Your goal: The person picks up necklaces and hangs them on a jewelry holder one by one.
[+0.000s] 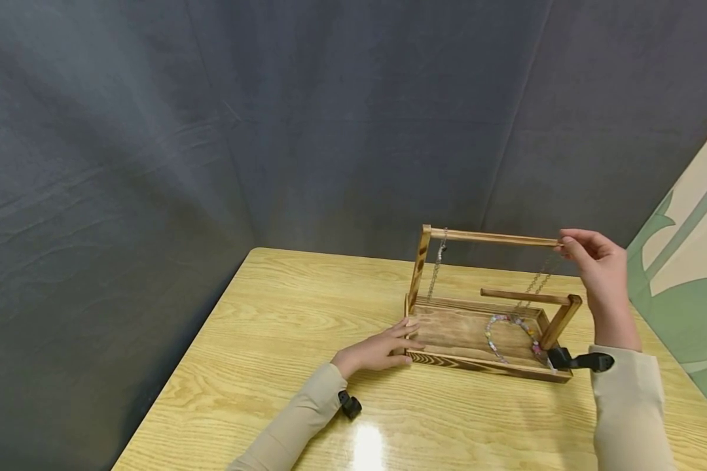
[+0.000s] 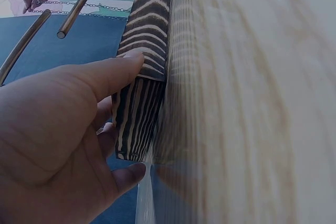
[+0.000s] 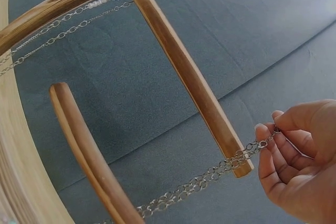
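A wooden jewelry stand (image 1: pixel 465 364) with a tray base and two bars stands on the table. My right hand (image 1: pixel 603 271) pinches a silver chain (image 3: pixel 262 144) between thumb and fingertips, just off the free end of the upper bar (image 3: pixel 184 72). Strands of that chain run past the bar's end and down behind the lower bar (image 1: pixel 524 296). My left hand (image 1: pixel 383 347) lies at the tray's left corner, its thumb and fingers around the striped wooden edge (image 2: pixel 139 114). Another chain necklace (image 1: pixel 438 265) with a dark heart charm hangs near the upright post.
A pastel bead necklace (image 1: pixel 489 333) lies in the tray at its right side. Dark grey curtain (image 1: pixel 359 131) closes off the back and left. A floral panel (image 1: pixel 683 281) stands at the right. The wooden table (image 1: pixel 259 340) ends at a left edge.
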`<state>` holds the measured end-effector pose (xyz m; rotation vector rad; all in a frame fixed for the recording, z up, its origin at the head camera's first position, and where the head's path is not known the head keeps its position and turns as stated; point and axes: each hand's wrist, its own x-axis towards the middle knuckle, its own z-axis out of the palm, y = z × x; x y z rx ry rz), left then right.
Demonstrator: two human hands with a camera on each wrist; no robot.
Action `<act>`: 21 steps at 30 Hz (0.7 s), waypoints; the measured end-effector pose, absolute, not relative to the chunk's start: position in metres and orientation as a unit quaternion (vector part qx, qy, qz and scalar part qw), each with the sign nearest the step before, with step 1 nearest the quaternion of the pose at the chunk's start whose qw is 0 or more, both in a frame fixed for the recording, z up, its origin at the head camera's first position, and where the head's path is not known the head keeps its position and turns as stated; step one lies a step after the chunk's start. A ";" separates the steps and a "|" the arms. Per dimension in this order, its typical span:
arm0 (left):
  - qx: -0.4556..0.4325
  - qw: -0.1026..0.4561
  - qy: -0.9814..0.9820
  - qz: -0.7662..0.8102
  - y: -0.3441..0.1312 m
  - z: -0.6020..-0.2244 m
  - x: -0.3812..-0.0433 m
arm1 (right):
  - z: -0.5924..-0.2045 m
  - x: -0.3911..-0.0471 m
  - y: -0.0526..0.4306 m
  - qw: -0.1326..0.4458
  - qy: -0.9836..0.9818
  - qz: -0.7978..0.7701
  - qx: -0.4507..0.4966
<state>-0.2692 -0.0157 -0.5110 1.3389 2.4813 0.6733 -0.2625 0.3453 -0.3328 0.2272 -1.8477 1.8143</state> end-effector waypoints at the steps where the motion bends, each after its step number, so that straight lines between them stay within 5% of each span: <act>1: 0.458 0.121 0.850 0.231 -0.016 -0.511 -0.269 | -0.333 -0.263 0.346 0.268 -0.684 0.673 0.083; 21: 0.451 0.122 0.853 0.231 -0.015 -0.512 -0.270 | -0.327 -0.266 0.357 0.275 -0.668 0.689 0.057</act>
